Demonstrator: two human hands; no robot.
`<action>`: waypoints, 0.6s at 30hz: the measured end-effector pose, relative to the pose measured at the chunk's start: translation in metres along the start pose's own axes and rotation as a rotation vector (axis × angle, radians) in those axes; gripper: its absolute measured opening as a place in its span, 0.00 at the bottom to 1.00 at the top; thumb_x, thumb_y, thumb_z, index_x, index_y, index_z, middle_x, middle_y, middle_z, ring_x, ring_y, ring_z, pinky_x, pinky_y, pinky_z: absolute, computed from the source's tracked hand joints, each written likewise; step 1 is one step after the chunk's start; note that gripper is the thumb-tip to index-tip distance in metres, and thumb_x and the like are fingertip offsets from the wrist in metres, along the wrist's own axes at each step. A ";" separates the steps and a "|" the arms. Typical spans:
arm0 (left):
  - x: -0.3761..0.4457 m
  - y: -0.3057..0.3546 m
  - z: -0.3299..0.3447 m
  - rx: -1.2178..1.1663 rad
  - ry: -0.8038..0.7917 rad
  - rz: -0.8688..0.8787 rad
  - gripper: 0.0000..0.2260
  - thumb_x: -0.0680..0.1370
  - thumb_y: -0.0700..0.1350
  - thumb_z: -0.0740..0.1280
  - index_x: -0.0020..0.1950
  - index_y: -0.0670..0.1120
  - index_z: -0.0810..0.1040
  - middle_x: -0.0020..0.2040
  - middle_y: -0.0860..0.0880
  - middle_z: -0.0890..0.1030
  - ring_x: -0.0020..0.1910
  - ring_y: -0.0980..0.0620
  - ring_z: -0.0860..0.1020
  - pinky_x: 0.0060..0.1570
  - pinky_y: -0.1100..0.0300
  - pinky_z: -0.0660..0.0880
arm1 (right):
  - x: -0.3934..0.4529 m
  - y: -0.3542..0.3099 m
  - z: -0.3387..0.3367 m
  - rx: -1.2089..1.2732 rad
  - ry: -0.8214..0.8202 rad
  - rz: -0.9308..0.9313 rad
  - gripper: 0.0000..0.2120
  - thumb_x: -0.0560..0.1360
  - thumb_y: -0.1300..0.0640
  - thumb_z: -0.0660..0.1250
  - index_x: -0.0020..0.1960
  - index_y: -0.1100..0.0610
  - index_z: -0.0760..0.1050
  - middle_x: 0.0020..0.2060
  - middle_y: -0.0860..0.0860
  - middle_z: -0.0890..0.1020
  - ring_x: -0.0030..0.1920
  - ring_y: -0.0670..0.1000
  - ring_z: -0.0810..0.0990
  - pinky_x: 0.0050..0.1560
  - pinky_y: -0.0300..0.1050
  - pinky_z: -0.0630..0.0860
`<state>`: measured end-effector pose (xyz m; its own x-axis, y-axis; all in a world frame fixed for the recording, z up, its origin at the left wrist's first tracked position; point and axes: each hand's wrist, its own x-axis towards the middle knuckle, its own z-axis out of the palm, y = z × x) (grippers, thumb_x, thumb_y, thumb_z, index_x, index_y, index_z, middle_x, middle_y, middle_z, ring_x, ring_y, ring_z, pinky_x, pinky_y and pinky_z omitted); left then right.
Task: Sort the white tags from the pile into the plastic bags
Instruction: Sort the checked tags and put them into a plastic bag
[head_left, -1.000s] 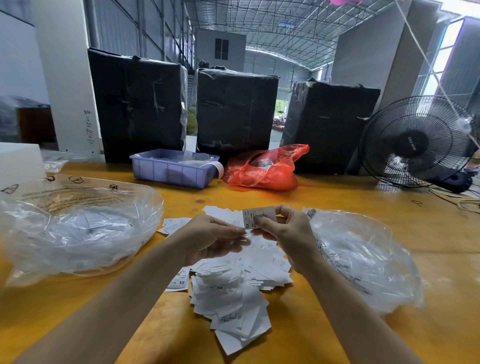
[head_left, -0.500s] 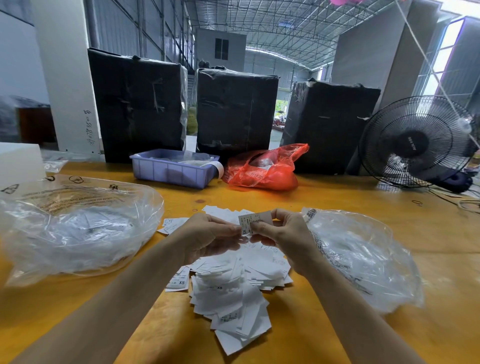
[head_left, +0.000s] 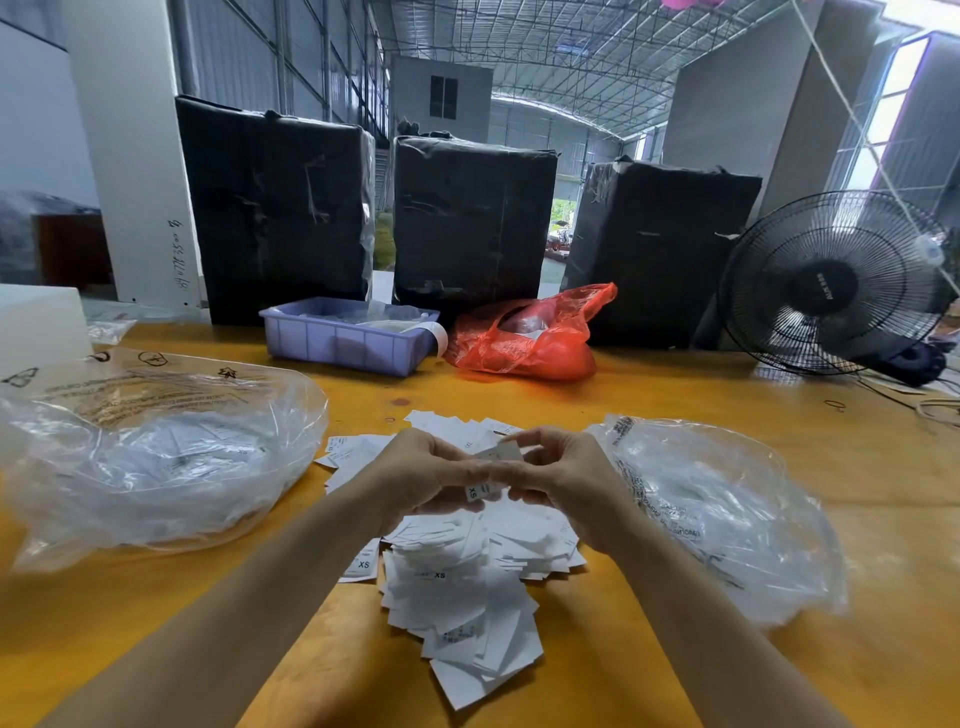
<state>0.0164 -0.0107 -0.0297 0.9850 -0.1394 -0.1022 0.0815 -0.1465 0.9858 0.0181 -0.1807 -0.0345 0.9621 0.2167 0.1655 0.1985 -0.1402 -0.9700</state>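
Observation:
A loose pile of white tags (head_left: 467, 587) lies on the yellow table (head_left: 727, 410) in front of me. Above the pile, my left hand (head_left: 421, 475) and my right hand (head_left: 563, 475) meet and pinch one white tag (head_left: 491, 470) between their fingertips; its lower end shows an "XS" print. A clear plastic bag (head_left: 156, 467) holding tags lies to the left of the pile. A second clear plastic bag (head_left: 722, 514) with tags lies to the right, close to my right wrist.
At the table's back stand a lilac plastic bin (head_left: 348, 340), a red plastic bag (head_left: 524, 340) and three black-wrapped bales (head_left: 467, 223). A black fan (head_left: 831, 286) stands at the back right, with cables beside it. A white box (head_left: 36, 322) is at far left.
The tag held between both hands has been lowered and turned from upright to a flatter pose, so its XS end now shows below my fingers. Both hands dropped slightly toward the pile.

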 end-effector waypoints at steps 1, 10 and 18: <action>0.000 -0.001 0.002 -0.026 0.008 0.008 0.07 0.70 0.43 0.74 0.43 0.39 0.83 0.36 0.43 0.84 0.31 0.54 0.82 0.28 0.67 0.75 | 0.001 0.000 0.002 -0.003 0.035 -0.040 0.12 0.71 0.65 0.71 0.54 0.65 0.78 0.34 0.58 0.81 0.30 0.49 0.78 0.36 0.41 0.76; 0.006 -0.012 0.020 -0.228 0.248 0.056 0.10 0.73 0.49 0.71 0.39 0.42 0.82 0.37 0.43 0.81 0.39 0.47 0.78 0.38 0.57 0.75 | 0.000 0.000 0.016 -0.218 -0.009 -0.152 0.10 0.78 0.61 0.64 0.57 0.59 0.79 0.35 0.48 0.79 0.30 0.44 0.74 0.31 0.36 0.73; 0.001 -0.006 0.022 -0.446 0.266 -0.038 0.09 0.75 0.50 0.69 0.48 0.46 0.83 0.40 0.46 0.81 0.39 0.51 0.77 0.38 0.59 0.72 | 0.001 0.005 0.019 -0.030 0.005 -0.106 0.14 0.72 0.65 0.71 0.58 0.62 0.79 0.41 0.52 0.82 0.34 0.46 0.79 0.38 0.37 0.78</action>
<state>0.0131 -0.0318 -0.0388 0.9800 0.1197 -0.1591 0.1183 0.2929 0.9488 0.0169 -0.1631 -0.0421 0.9362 0.2273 0.2681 0.3050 -0.1458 -0.9411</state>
